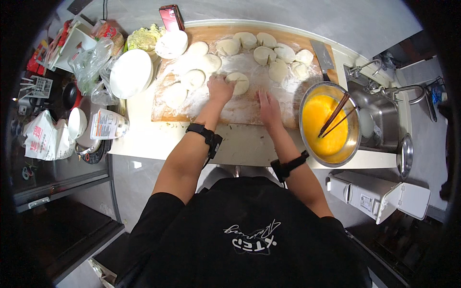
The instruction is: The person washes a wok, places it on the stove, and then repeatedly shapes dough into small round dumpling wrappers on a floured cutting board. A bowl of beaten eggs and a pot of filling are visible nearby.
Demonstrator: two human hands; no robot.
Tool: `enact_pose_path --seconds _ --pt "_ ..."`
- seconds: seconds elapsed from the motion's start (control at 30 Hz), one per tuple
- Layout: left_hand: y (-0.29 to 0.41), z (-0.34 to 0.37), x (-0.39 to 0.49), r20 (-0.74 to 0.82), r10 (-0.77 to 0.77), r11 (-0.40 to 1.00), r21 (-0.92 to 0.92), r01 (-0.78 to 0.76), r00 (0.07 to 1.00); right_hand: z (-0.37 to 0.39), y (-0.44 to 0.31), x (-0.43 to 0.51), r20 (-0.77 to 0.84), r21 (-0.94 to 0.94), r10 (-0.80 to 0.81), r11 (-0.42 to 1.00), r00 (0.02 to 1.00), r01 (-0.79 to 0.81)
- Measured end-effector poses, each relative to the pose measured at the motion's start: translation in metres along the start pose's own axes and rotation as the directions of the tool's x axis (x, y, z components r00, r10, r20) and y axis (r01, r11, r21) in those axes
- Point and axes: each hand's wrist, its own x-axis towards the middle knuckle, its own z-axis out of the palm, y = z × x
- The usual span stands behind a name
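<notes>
My left hand is at the left edge of a flat dough round, its thumb on the dough and its fingers curled in. That round has a short slit in it. To the right, my right hand hovers over or rests on the floured wooden board; it holds nothing, and its fingers point away from me. Several smooth dough rounds lie left of my left hand. Several more, some cut with a slit like this dough round, are grouped at the board's back right.
A steel bowl of beaten egg with chopsticks stands at the right, beside a sink. A cleaver lies on the board's right edge. At left are white plates, a bowl, cabbage and a phone.
</notes>
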Motion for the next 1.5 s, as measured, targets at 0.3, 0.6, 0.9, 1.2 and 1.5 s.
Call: enact_pose_path --seconds 0.3,0.6,0.9,1.2,1.5 --pt "0.018 -0.007 -0.046 0.206 0.225 0.919 -0.369 -0.138 0.952 0.036 -0.009 0.057 0.138 -0.324 -0.116 0.933 0.984 0.155" --pt "0.008 0.006 -0.054 0.442 -0.102 0.617 -0.675 0.405 0.891 0.045 0.015 0.092 0.008 -0.816 -0.587 0.464 0.809 0.345" --pt "0.008 0.006 -0.026 0.344 0.295 0.818 -0.573 -0.049 0.892 0.04 -0.008 0.075 -0.256 0.451 0.416 0.85 0.873 -0.273" --pt "0.007 0.0 -0.045 0.577 -0.037 0.504 -0.694 0.513 0.816 0.027 0.026 0.091 -0.037 -0.841 -0.455 0.495 0.89 0.218" --pt "0.013 0.019 -0.034 0.41 0.291 0.818 -0.576 -0.002 0.864 0.037 -0.01 0.062 -0.334 0.474 0.544 0.803 0.77 -0.362"
